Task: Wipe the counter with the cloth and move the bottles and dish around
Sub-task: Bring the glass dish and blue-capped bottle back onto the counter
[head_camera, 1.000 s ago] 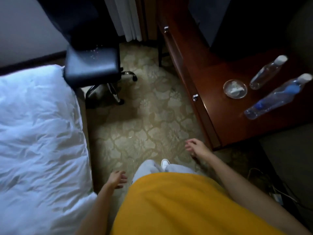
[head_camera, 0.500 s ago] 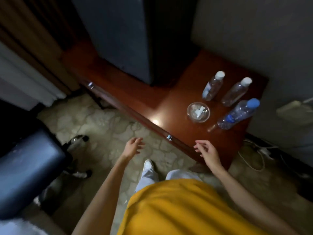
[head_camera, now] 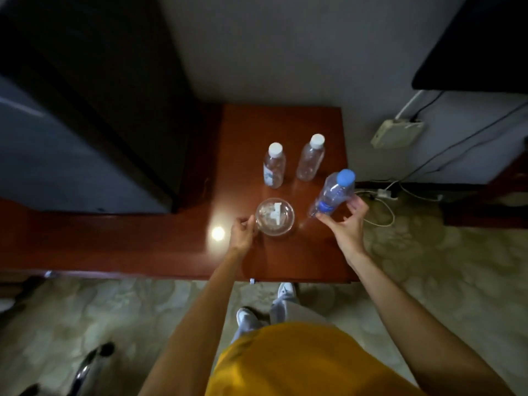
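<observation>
Left hand: the left hand point(head_camera: 242, 235) is held over the counter point(head_camera: 160, 238) at the 9 o'clock side of the glass dish point(head_camera: 275, 216); its fingers are curled against the dish rim, which appears to be pinched.
Right hand: the right hand point(head_camera: 344, 222) is raised at the dish's 3 o'clock, and the blue-capped bottle point(head_camera: 333, 194) is grasped between thumb and fingers, tilted with its cap toward 1 o'clock.
Dish: it is set on the counter near the front, with white scraps seen inside.
Standing bottles: the labelled white-capped bottle point(head_camera: 274, 165) is placed at the dish's 12 o'clock; the plain white-capped bottle point(head_camera: 311, 158) is just beside it, toward 1 o'clock.
Edges: the right counter edge is met just under the right hand; the front edge lies near the forearms.
Open room: bare wood is left at 9 o'clock of the dish and behind the bottles at 12 o'clock.
Count: three bottles and one dish are seen.
</observation>
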The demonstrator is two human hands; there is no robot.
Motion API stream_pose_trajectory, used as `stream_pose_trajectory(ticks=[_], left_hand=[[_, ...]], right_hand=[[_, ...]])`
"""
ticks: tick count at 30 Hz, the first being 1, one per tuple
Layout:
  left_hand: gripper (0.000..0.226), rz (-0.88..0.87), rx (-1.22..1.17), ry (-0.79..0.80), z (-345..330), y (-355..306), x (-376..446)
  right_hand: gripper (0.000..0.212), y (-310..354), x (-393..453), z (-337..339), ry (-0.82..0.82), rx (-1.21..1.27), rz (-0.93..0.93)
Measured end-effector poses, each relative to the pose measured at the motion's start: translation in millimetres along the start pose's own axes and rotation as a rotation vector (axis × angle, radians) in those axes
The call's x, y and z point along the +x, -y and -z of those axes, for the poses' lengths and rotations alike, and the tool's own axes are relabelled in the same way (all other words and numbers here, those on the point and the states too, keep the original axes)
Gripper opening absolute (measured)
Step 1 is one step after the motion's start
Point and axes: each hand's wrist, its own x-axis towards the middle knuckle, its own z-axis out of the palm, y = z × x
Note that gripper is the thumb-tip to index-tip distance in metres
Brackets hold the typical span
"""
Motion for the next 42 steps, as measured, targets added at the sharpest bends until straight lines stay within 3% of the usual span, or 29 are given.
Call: stream_pose_trajectory(ticks=[4,8,11,21,25,29,32,36,40,42], left_hand=[[0.061,0.026,0.133,0.004,-17,39,58],[0.029,0.003,0.166,-0.074,-34,11,44],[0.028,-0.02,0.159,-0.114,-34,3,41],[0.024,0.072,0.033,-0.004,-27,6,56],[0.027,0.002,0.139,0.041,-20,46,105],[0.04,-0.051,0.22,0.054,-29,35,104],[0.045,-0.086,0.231,0.114,-47,15,83],[0.025,-0.168,0.297,0.253,-96,-15,53],[0.039,-0.255,0.445,0.414,-167,-33,22],[0.029,-0.262,0.497,0.483,-205,-56,-23]], right_hand=[[0.102,18,18,-14,-0.008,0.073,0.014],[0.084,15,26,-20,0.029,0.117,-0.023],[0.077,12,28,-18,0.043,0.134,-0.026],[0.094,10,11,-2,-0.061,0.201,-0.049],[0.097,5,-10,18,-0.148,0.205,-0.064],[0.104,-7,-32,48,-0.25,0.239,-0.098],[0.095,-13,-54,74,-0.351,0.26,-0.137],[0.07,-28,-82,112,-0.439,0.256,-0.201],[0.086,-42,-103,158,-0.53,0.271,-0.246],[0.092,-49,-112,187,-0.599,0.286,-0.261]])
